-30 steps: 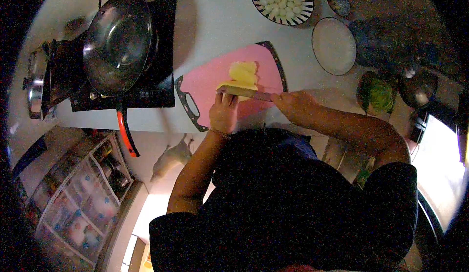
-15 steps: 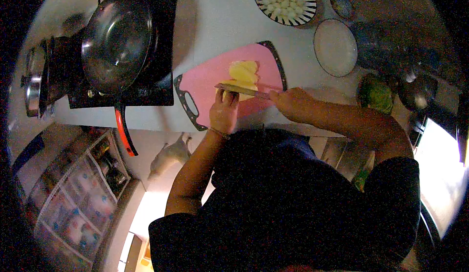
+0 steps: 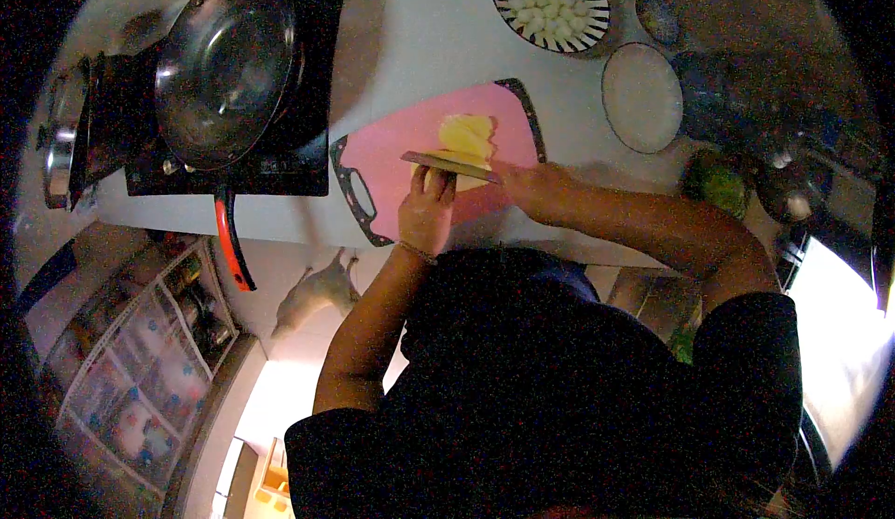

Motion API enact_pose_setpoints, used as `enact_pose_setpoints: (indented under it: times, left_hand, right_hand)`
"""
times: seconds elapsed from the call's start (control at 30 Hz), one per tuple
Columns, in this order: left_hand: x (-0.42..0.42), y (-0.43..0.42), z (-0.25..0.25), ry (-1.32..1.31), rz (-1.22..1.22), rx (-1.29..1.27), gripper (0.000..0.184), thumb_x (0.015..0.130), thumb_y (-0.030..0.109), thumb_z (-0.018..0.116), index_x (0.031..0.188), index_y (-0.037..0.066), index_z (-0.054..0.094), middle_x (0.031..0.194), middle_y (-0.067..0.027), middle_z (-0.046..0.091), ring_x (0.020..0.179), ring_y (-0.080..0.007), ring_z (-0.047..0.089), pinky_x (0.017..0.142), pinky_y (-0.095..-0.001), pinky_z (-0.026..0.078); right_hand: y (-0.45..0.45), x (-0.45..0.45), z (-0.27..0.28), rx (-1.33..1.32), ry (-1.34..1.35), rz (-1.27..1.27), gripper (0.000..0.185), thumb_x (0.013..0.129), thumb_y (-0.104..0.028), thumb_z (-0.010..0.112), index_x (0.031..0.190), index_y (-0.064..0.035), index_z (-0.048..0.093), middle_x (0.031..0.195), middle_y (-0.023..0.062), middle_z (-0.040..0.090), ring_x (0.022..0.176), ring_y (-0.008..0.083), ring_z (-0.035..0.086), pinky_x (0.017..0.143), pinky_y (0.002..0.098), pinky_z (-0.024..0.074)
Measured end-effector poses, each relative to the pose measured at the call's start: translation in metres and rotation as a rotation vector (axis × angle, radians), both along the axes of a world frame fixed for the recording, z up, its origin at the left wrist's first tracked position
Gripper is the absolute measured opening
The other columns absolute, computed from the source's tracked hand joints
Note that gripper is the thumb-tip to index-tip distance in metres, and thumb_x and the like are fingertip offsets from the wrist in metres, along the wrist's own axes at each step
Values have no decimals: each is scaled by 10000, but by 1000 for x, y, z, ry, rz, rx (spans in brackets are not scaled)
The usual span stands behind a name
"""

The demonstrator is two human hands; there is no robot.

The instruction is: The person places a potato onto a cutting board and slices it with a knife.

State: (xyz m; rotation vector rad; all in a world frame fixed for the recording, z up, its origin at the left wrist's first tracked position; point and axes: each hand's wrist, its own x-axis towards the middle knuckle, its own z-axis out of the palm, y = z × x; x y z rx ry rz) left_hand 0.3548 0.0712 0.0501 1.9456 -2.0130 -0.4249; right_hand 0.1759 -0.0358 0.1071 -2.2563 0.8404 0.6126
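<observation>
A pink cutting board (image 3: pixel 382 146) with black corners lies on the counter. Pale yellow sliced food (image 3: pixel 466 133) rests on it, its kind not clear to me. My right hand (image 3: pixel 531 188) is closed around the handle of a knife (image 3: pixel 449 166), whose blade lies across the food and points left. Just below the blade, my left hand (image 3: pixel 427 216) holds the near piece of yellow food against the board with bent fingers. The fingertips are close to the blade, and the knife handle is hidden in my right hand.
A dark frying pan (image 3: pixel 224 71) sits on the black stove (image 3: pixel 312 99) at left, its red handle jutting over the counter edge. At back right are a striped plate (image 3: pixel 508 15) of small white balls, a white plate (image 3: pixel 643 99) and a green vegetable (image 3: pixel 718 185).
The knife's blade has shifted slightly left and looks turned, with my right hand following it. My left hand stays in nearly the same place on the food.
</observation>
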Motion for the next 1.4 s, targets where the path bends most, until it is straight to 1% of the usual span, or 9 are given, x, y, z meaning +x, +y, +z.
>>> enact_pose_setpoints:
  times: [0.13, 0.4, 0.67, 0.77, 0.87, 1.07, 1.17, 1.27, 1.4]
  left_hand:
    - [1, 0, 1, 15, -10, -17, 389, 742, 91, 547, 1129, 68, 572, 1221, -106, 497, 1097, -338, 494, 676, -340, 557]
    - [3, 1, -1, -23, -71, -8, 369, 743, 97, 551, 1108, 55, 579, 1188, -98, 507, 1087, -320, 490, 672, -326, 551]
    - [7, 7, -11, -2, -98, -142, 375, 729, 92, 569, 1102, 51, 569, 1146, -84, 506, 1092, -301, 478, 650, -334, 544]
    - [-1, 7, -8, 366, 206, 187, 392, 713, 85, 565, 1103, 47, 565, 1147, -78, 501, 1101, -298, 470, 657, -346, 537]
    - [0, 8, -3, -21, -64, -49, 365, 721, 79, 557, 1085, 55, 569, 1147, -77, 511, 1092, -289, 474, 686, -357, 529]
    - [-17, 8, 3, -33, 90, -133, 287, 763, 74, 555, 1049, 81, 589, 1045, -81, 558, 1005, -279, 514, 733, -354, 511]
    - [-16, -1, 35, 205, 313, -293, 254, 755, 98, 595, 1009, 86, 606, 943, -74, 591, 911, -288, 553, 715, -363, 498]
    - [14, -30, 32, 120, 116, -217, 167, 756, 161, 617, 905, 89, 637, 895, -85, 612, 835, -293, 572, 704, -402, 482]
    - [30, -90, 22, -67, -311, 239, 145, 782, 177, 569, 875, 114, 660, 909, -81, 624, 849, -287, 574, 745, -407, 479]
  right_hand:
    - [-7, 13, 4, 87, 96, 12, 384, 826, -69, 444, 1195, 24, 397, 819, 212, 624, 716, 379, 626, 601, 487, 500]
    - [6, 6, -75, -115, -91, 3, 171, 822, -141, 471, 894, 12, 496, 752, 194, 613, 679, 363, 628, 582, 465, 503]
    - [-3, 11, -58, -33, 138, -46, 212, 860, -161, 418, 973, -16, 524, 794, 176, 622, 751, 340, 633, 629, 456, 509]
    - [14, 1, -61, -131, 81, -87, 246, 869, -157, 405, 1049, -23, 504, 829, 168, 629, 776, 333, 634, 668, 453, 510]
    - [12, 2, -33, -148, 120, -43, 284, 879, -159, 393, 1120, -31, 471, 888, 167, 628, 804, 338, 632, 697, 454, 510]
    - [7, -9, -1, -57, 107, -39, 298, 884, -141, 389, 1156, -32, 441, 969, 184, 605, 843, 344, 625, 690, 451, 519]
    - [4, -18, -13, -76, -3, -18, 289, 878, -135, 400, 1143, -28, 444, 950, 180, 606, 845, 344, 624, 696, 461, 519]
    - [6, -25, -29, -265, -336, 10, 271, 869, -134, 413, 1114, -28, 458, 868, 171, 616, 798, 349, 629, 669, 469, 523]
    - [2, -16, -23, -185, -218, -139, 243, 854, -130, 436, 1069, -24, 473, 753, 159, 616, 692, 363, 627, 601, 465, 529]
